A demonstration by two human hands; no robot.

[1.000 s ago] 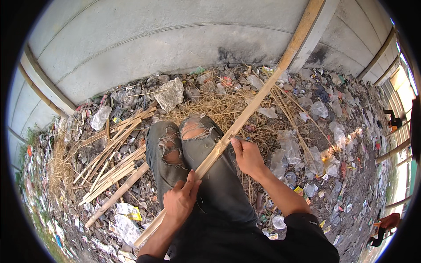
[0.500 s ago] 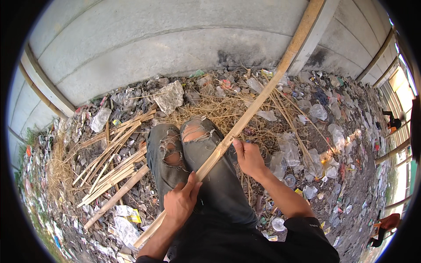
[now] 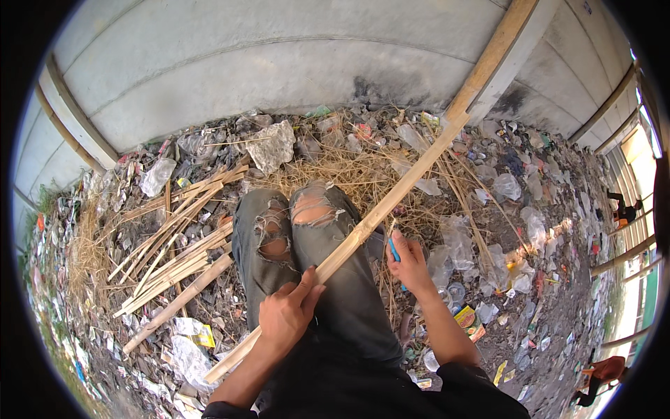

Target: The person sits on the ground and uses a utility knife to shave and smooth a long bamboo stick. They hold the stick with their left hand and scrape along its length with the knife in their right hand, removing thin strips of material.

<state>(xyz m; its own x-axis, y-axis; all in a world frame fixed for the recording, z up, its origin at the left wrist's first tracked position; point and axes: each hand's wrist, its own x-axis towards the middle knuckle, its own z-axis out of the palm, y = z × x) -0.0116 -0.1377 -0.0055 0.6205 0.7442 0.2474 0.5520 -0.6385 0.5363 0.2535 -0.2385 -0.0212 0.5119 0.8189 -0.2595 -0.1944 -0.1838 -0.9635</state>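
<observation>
A long split bamboo strip (image 3: pixel 391 204) slants across my thighs, from beside my left forearm up towards the wall. My left hand (image 3: pixel 287 311) is closed round its lower part, thumb on top. In my right hand (image 3: pixel 410 265), just right of the strip, is a blue-handled knife (image 3: pixel 396 250); its blade is small and hard to make out. That hand is apart from the bamboo. A paler cut stretch shows along the strip above my left hand. Torn dark jeans (image 3: pixel 335 279) cover my bent legs under it.
Several split bamboo strips (image 3: pixel 185 262) lie heaped left of my knees. A rough stone block (image 3: pixel 272 146) sits beyond them, before a grey concrete wall (image 3: pixel 279 77). Straw, plastic bags and litter cover the ground. Two people (image 3: pixel 601 377) are at the far right edge.
My right hand has come off the strip and moved slightly down and right, and the blue knife handle now shows in it. My left hand keeps its grip.
</observation>
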